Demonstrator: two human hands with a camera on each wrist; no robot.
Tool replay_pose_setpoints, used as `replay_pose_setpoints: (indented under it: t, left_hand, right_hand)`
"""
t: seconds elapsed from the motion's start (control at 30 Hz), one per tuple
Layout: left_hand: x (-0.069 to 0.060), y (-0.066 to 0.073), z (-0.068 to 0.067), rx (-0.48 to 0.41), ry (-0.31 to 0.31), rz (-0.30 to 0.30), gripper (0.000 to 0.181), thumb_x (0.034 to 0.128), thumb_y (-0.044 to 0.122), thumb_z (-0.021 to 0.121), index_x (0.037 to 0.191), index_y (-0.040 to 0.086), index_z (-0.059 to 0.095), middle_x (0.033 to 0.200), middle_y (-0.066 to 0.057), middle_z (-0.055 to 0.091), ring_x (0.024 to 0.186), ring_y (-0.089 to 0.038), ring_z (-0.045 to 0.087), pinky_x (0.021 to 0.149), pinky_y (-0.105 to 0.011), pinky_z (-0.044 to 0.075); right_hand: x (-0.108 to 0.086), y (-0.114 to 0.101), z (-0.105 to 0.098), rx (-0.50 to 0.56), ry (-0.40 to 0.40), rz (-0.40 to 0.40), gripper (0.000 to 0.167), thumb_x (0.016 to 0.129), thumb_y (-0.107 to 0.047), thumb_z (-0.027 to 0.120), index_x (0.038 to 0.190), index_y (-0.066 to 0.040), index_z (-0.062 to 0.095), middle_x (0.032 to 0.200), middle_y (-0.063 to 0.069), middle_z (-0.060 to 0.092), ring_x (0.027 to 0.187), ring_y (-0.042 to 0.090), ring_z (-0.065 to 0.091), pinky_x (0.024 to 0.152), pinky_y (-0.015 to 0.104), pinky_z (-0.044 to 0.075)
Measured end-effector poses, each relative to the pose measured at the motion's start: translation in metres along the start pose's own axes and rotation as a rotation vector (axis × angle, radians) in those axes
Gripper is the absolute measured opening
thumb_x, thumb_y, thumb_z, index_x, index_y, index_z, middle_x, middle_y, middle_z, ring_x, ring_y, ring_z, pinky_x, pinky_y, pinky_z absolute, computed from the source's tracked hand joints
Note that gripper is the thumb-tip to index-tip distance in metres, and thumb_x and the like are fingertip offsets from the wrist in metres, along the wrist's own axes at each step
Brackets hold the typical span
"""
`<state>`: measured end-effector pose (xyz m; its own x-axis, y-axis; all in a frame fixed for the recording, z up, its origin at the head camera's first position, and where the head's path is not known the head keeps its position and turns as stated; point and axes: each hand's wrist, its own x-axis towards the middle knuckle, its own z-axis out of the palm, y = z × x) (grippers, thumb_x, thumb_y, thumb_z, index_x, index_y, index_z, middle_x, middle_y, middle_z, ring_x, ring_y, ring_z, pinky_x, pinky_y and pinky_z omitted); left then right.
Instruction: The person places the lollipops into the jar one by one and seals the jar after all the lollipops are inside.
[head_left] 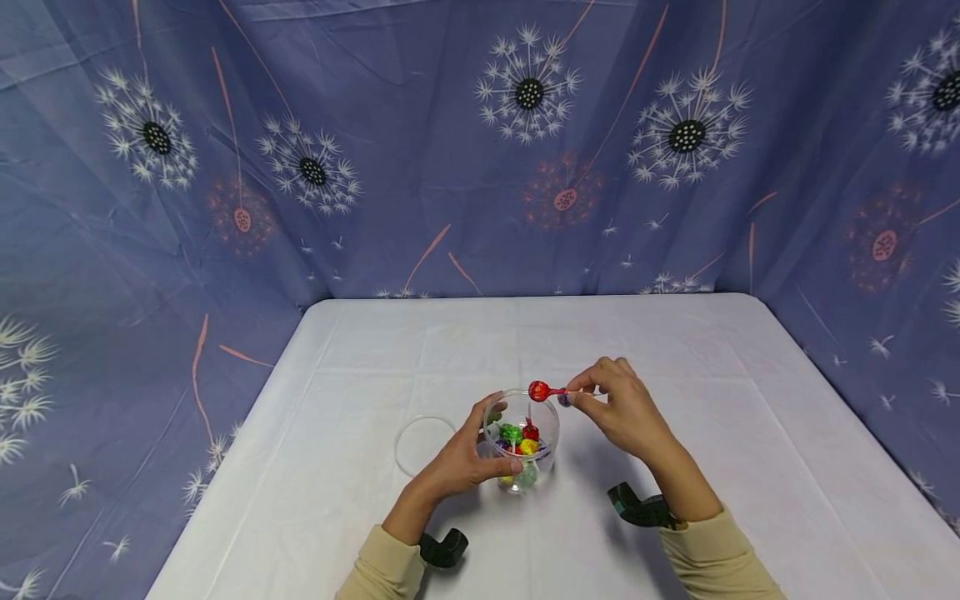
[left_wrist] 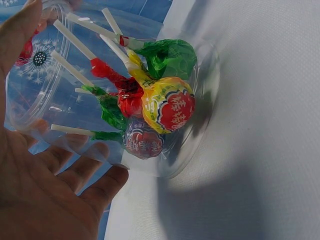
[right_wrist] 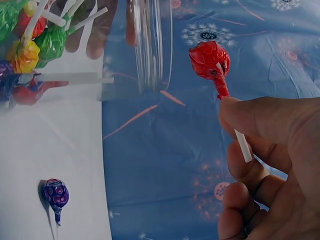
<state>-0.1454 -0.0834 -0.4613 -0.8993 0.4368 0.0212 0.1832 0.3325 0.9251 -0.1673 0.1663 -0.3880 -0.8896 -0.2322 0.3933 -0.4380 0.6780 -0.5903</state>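
Note:
In the head view my left hand grips a clear plastic jar around its side, thumb in front. Several wrapped lollipops lie inside: a yellow lollipop, a green lollipop and a purple lollipop show in the left wrist view, with red among them. At the jar's right, my right hand pinches the white stick of a red lollipop between thumb and fingers. Its red head is over the far right part of the jar's open rim, apart from the lollipops within.
Another purple lollipop lies on the white table beyond the right hand, mostly hidden in the head view. A thin, pale, round ring-like piece, perhaps a lid, lies left of the jar. Patterned blue cloth hangs behind the table.

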Motion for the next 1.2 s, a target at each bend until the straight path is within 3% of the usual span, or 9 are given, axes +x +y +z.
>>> replay_pose_setpoints:
  t: [0.23,0.53,0.97,1.2]
  left_hand:
    - [0.000,-0.001,0.000,-0.006,0.002,-0.001,0.092,0.0751,0.045,0.076,0.145,0.041,0.017,0.151,-0.011,0.033,0.138,-0.030,0.036,0.113,-0.051,0.032]
    - [0.000,-0.001,0.000,-0.011,-0.001,0.005,0.092,0.0759,0.043,0.076,0.146,0.041,0.017,0.152,-0.011,0.033,0.138,-0.029,0.037,0.113,-0.051,0.031]
    - [0.000,0.001,0.000,-0.004,-0.005,0.028,0.096,0.0777,0.041,0.076,0.150,0.025,0.015,0.151,-0.014,0.034,0.137,-0.033,0.037,0.111,-0.053,0.032]
    - [-0.001,0.002,0.000,0.003,-0.006,0.005,0.095,0.0769,0.045,0.075,0.150,0.029,0.015,0.152,-0.011,0.032,0.139,-0.031,0.035,0.112,-0.051,0.032]
  right_hand:
    - [0.000,-0.008,0.000,-0.009,-0.004,-0.026,0.007,0.079,-0.013,0.075,0.082,-0.019,0.072,0.078,-0.006,0.058,0.077,0.009,0.040,0.063,0.025,0.035]
    - [0.001,-0.015,0.003,0.006,-0.055,-0.017,0.011,0.081,-0.009,0.072,0.082,-0.020,0.071,0.081,-0.006,0.059,0.081,0.013,0.044,0.069,0.027,0.038]
    - [0.004,-0.020,0.012,0.031,-0.065,-0.067,0.011,0.081,-0.012,0.072,0.080,-0.022,0.069,0.078,-0.008,0.056,0.082,0.014,0.047,0.071,0.028,0.040]
    - [0.003,-0.022,0.016,0.024,-0.081,-0.099,0.008,0.079,-0.013,0.074,0.079,-0.019,0.069,0.076,-0.009,0.054,0.079,0.009,0.042,0.070,0.028,0.037]
